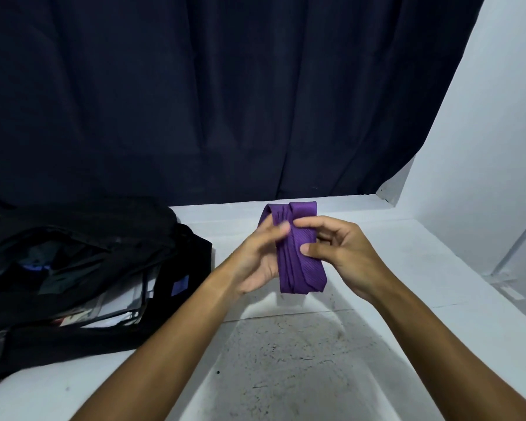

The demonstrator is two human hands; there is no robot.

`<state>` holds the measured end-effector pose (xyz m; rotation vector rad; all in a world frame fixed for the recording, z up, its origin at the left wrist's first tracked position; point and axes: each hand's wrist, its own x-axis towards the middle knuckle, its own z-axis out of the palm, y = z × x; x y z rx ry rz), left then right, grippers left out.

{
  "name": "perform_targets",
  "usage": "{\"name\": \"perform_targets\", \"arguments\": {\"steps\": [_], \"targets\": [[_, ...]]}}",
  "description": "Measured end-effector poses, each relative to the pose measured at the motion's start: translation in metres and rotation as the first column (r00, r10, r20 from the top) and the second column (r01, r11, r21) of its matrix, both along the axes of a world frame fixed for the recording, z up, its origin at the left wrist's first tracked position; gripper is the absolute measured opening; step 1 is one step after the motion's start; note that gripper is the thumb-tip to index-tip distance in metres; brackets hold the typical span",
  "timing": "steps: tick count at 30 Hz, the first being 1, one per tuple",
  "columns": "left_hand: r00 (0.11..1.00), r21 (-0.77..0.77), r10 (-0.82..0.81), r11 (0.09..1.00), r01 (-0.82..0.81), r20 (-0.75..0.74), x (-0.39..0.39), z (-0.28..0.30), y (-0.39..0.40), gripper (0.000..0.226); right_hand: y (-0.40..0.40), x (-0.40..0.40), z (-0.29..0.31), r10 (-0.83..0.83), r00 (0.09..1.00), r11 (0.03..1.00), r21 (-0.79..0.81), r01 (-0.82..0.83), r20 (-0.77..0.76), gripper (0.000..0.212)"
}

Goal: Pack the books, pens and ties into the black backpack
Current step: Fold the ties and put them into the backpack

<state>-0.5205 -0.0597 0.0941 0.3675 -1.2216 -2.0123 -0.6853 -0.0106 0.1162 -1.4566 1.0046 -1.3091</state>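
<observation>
Purple tie (298, 250), folded into a flat bundle w/ several layers, is held up above the white table (392, 268), centre of view, slightly right of the backpack. Left hand (260, 256) supports it from the left side, thumb curled over the front, fingers behind the fabric. Right hand (340, 253) pinches it from the right: thumb on the front layer, index finger across the top part, other fingers curled behind. Both hands are closed on the tie, none free.

Black backpack (82, 275) lies on the table at left, main compartment unzipped and gaping toward the camera. Inside: white papers or book edges (119, 302) plus darker items, too dim to ID. A small blue tag shows on its right side.

Dark navy curtain (225, 95) hangs behind the table's far edge; white wall (483, 147) at right.
</observation>
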Motion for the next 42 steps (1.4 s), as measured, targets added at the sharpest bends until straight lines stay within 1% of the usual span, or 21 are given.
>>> {"name": "perform_targets", "arguments": {"steps": [3,7,9,11,14,16,18,19,20,21,22,23,24,26,27,28,30,32,35,39,42], "targets": [[0.994,-0.142,0.065,0.989,-0.052,0.088,-0.001,-0.005,0.004,0.083,0.0,0.002,0.001,0.005,0.998,1.0,0.003,-0.005,-0.056,0.039],[0.995,-0.181,0.062,0.982,-0.047,0.077,0.0,-0.009,0.006,0.087,0.001,0.003,0.001,-0.038,0.993,0.999,0.0,0.038,-0.115,0.04],[0.997,-0.184,0.047,0.982,-0.034,0.064,0.0,-0.009,0.006,0.088,0.002,0.003,0.002,-0.011,1.0,0.998,0.054,0.012,-0.024,0.04],[0.996,-0.19,0.061,0.981,-0.047,0.066,-0.002,-0.008,0.007,0.088,0.003,0.004,0.004,0.062,0.992,0.986,0.147,-0.078,0.112,0.04],[0.99,-0.171,0.094,0.982,-0.076,0.105,-0.005,-0.006,0.01,0.085,0.003,0.004,0.005,0.075,0.99,0.981,0.169,-0.095,0.121,0.04],[0.978,-0.149,0.107,0.986,-0.081,0.177,-0.003,0.003,0.011,0.063,0.005,0.004,0.007,0.067,0.987,0.981,0.171,-0.091,0.144,0.04],[0.914,-0.153,0.266,0.961,-0.228,0.305,-0.001,0.013,0.009,0.019,0.008,0.001,0.012,0.068,0.974,0.977,0.184,-0.109,0.216,0.04],[0.847,-0.183,0.4,0.916,-0.358,0.35,0.001,0.015,0.005,0.02,0.01,-0.001,0.014,0.068,0.965,0.975,0.189,-0.118,0.254,0.041],[0.781,-0.209,0.529,0.848,-0.486,0.332,0.002,0.015,-0.001,0.028,0.012,-0.004,0.017,0.07,0.954,0.972,0.194,-0.131,0.291,0.041],[0.735,-0.252,0.625,0.78,-0.573,0.262,0.003,0.015,-0.007,0.029,0.014,-0.006,0.02,0.077,0.942,0.969,0.197,-0.147,0.326,0.041],[0.722,-0.298,0.664,0.741,-0.602,0.196,0.002,0.015,-0.011,0.028,0.015,-0.008,0.023,0.087,0.931,0.966,0.197,-0.165,0.354,0.04],[0.744,-0.359,0.65,0.738,-0.571,0.155,0.001,0.015,-0.014,0.027,0.016,-0.009,0.026,0.1,0.922,0.964,0.194,-0.183,0.373,0.04],[0.806,-0.371,0.579,0.78,-0.503,0.125,-0.001,0.014,-0.015,0.026,0.016,-0.008,0.03,0.107,0.916,0.963,0.188,-0.193,0.387,0.04],[0.929,-0.228,0.359,0.915,-0.331,0.092,-0.01,0.015,-0.01,0.036,0.015,-0.008,0.035,0.1,0.905,0.97,0.162,-0.182,0.413,0.041],[0.959,-0.152,0.271,0.954,-0.257,0.083,-0.013,0.013,-0.008,0.045,0.015,-0.008,0.038,0.085,0.899,0.976,0.144,-0.162,0.43,0.041],[0.979,-0.086,0.192,0.979,-0.186,0.071,-0.015,0.01,-0.006,0.051,0.014,-0.009,0.04,0.066,0.89,0.982,0.126,-0.137,0.452,0.041],[0.992,-0.077,0.089,0.994,-0.082,0.089,-0.017,0.003,-0.001,0.051,0.011,-0.013,0.043,0.017,0.87,0.992,0.101,-0.077,0.493,0.042],[0.991,-0.095,0.085,0.993,-0.075,0.106,-0.018,-0.001,0.005,0.041,0.009,-0.018,0.044,-0.031,0.863,0.994,0.107,-0.027,0.504,0.041],[0.972,-0.028,0.224,0.974,-0.223,0.071,-0.024,0.0,0.01,0.024,0.008,-0.019,0.039,-0.079,0.866,0.989,0.147,0.006,0.495,0.037],[0.949,0.057,0.313,0.947,-0.315,0.044,-0.028,0.002,0.008,0.027,0.01,-0.01,0.03,-0.12,0.892,0.982,0.186,0.041,0.435,0.037],[0.966,0.195,0.256,0.946,-0.259,0.039,-0.028,0.007,0.015,0.031,0.008,-0.005,0.027,-0.154,0.936,0.979,0.175,0.101,0.316,0.037]]}}
